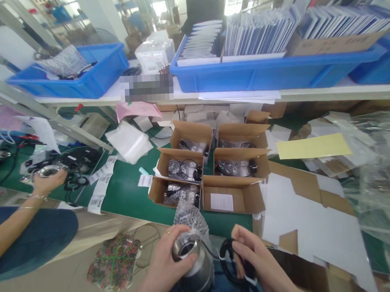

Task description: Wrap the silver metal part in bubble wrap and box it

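Note:
My left hand [175, 260] is closed around a silver metal cylinder-shaped device [198, 278] with a round opening at its top, held low near my lap. A sheet of bubble wrap [189, 218] rises behind the device, between it and the table edge. In my right hand [253, 256] is a coiled black cable [229, 259], gripped between thumb and fingers, with a lead running toward the device. Just beyond my hands, an open cardboard box [250, 199] holds a white leaflet [221, 202]. Beside it, another open box [158, 193] contains a bubble-wrapped item and black cable.
Several more open boxes [241, 152] hold bubble-wrapped items. Flat white cardboard [310, 218] lies at right, plastic bags [380, 184] beyond. Blue bins [269, 74] stand on the shelf. At left, a co-worker's hand [49, 182] touches a metal part. A patterned stool [114, 261] stands below.

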A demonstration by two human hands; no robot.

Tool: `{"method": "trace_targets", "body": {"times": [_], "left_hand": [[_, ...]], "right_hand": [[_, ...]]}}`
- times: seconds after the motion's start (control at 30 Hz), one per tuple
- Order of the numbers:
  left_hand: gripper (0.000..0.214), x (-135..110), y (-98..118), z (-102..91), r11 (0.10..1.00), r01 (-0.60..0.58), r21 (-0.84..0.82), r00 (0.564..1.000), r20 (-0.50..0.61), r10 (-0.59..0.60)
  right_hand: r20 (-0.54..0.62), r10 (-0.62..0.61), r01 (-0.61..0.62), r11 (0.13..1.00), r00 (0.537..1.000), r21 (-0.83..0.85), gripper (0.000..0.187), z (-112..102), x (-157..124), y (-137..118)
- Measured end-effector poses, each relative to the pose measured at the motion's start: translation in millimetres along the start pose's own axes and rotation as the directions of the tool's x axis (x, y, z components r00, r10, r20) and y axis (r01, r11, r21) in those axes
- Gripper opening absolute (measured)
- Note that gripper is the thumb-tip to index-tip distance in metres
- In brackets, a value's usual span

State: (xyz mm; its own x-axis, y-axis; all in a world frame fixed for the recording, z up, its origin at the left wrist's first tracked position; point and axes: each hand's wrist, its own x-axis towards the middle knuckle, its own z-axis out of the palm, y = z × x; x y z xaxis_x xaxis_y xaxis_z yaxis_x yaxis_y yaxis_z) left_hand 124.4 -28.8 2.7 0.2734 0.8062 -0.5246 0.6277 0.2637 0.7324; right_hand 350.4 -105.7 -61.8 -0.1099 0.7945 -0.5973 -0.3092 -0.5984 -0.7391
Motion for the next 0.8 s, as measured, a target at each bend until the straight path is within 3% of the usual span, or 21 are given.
{"method": "trace_targets", "body": {"times": [0.07, 0.13, 0.27, 0.33, 0.4, 0.43, 0.5, 0.6, 0.7, 0.8], "left_hand": [[0.039, 0.4, 0.5, -0.6, 1.0, -0.013, -0.01, 0.999, 0.029, 0.013], [0.04, 0.6, 1.4, -0.4, 0.999, -0.032, -0.008, 0.998, 0.048, 0.032], [0.041, -0.5, 2.3, 4.2, 0.996, -0.087, 0.019, 0.994, 0.074, 0.085], [0.043, -1.2, 1.5, 8.0, 0.996, -0.077, 0.042, 0.995, 0.062, 0.074], [0.048, -1.3, -0.5, 11.9, 0.998, -0.048, 0.05, 0.998, 0.038, 0.046], [0.049, -0.9, -2.0, 13.7, 0.998, -0.041, 0.049, 0.999, 0.028, 0.04], [0.048, 0.4, -5.5, 16.5, 0.997, -0.054, 0.051, 0.999, 0.008, 0.054], [0.035, 3.3, -10.8, 19.1, 0.992, -0.1, 0.074, 0.995, 0.014, 0.099], [0.031, 5.4, -13.6, 21.1, 0.988, -0.124, 0.089, 0.992, 0.026, 0.123], [0.039, 6.1, -13.2, 24.9, 0.982, -0.166, 0.092, 0.986, 0.019, 0.165]], "right_hand": [[0.05, 0.058, -0.052, 0.993, 0.997, -0.107, 0.033, 3.3, 1.1, -8.5], [0.057, 0.066, -0.042, 0.937, 0.996, -0.347, 0.025, 11.0, 5.2, -16.9], [0.127, -0.058, 0.134, 0.646, 0.99, -0.751, 0.022, 28.6, 18.0, -25.3], [0.172, -0.107, 0.203, 0.487, 0.979, -0.85, 0.009, 33.9, 21.2, -25.5], [0.215, -0.121, 0.245, 0.382, 0.969, -0.891, 0.015, 36.3, 19.0, -26.4], [0.234, -0.133, 0.267, 0.375, 0.963, -0.888, 0.023, 36.7, 15.9, -28.0], [0.286, -0.179, 0.337, 0.457, 0.941, -0.823, 0.036, 37.2, 7.4, -33.6], [0.361, -0.241, 0.433, 0.557, 0.901, -0.709, 0.039, 39.8, -4.3, -46.5], [0.261, -0.148, 0.3, 0.461, 0.954, -0.835, 0.015, 44.6, -6.4, -62.1], [0.21, -0.035, 0.211, 0.262, 0.977, -0.942, 0.03, 52.3, -0.5, -84.1]]}}
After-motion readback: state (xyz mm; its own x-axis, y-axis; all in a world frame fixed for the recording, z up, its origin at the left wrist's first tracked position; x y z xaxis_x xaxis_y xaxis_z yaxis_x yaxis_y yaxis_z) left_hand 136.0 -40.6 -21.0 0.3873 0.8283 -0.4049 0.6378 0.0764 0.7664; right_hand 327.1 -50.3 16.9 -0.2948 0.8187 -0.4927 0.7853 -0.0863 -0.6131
